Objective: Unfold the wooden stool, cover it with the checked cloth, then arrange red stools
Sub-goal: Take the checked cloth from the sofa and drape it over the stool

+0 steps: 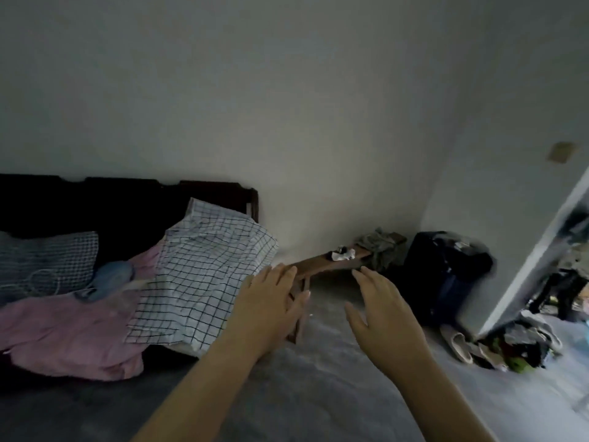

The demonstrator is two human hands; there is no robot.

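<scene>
Two bare hands reach forward over the grey floor [318, 378], both spread flat with fingers apart and holding nothing. The left hand [271, 309] hovers at the near end of a long wooden stool [322, 264], which stands against the wall [318, 154] on its legs, so it appears to be unfolded already. Whether the palm touches the wood I cannot tell. The right hand [382, 309] hangs in the air just beside the stool's front edge, apart from it. The checked cloth [204, 275] lies draped on the dark bed [95, 205], at its right end, just left of the left hand. A small white rag [342, 254] and crumpled clothes [381, 245] sit on the stool's far end. No red stools are visible. The covering step seems next: it calls for a grasp on the cloth's edge, and probably clearing the stool top first.
</scene>
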